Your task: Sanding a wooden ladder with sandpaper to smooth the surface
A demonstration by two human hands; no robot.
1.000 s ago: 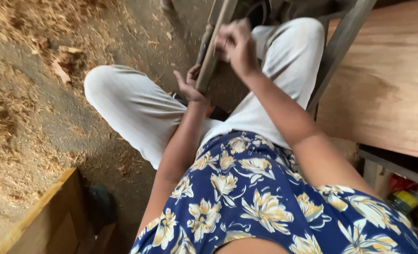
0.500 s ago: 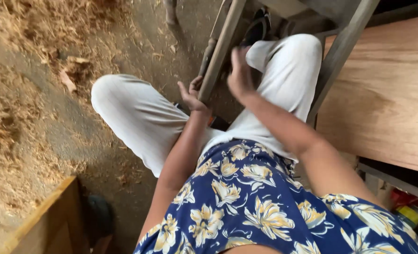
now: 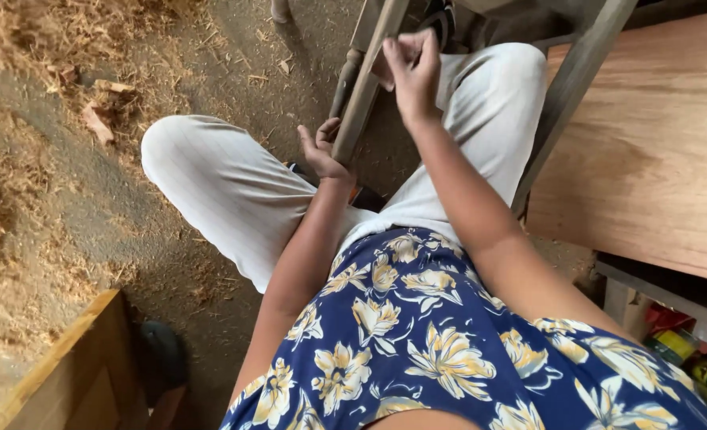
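Between the knees: left hand (image 3: 322, 151) grips wooden slat (image 3: 367, 80) | right hand (image 3: 414, 70) pinches small pad on it

Soft, even daylight, fairly bright, without glare. Weak shadows under the pale trousered legs (image 3: 234, 191) on the sawdust-strewn earth floor (image 3: 67, 175). Slight motion blur on the raised right hand (image 3: 413, 68). Wide-angle stretching at the edges; dim lower corners.

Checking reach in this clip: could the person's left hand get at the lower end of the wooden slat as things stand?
Probably yes. The left hand already sits against the wooden slat at its lower part, fingers curled beside it between the knees. Nothing lies between them; the right hand works higher up, leaving that end free.
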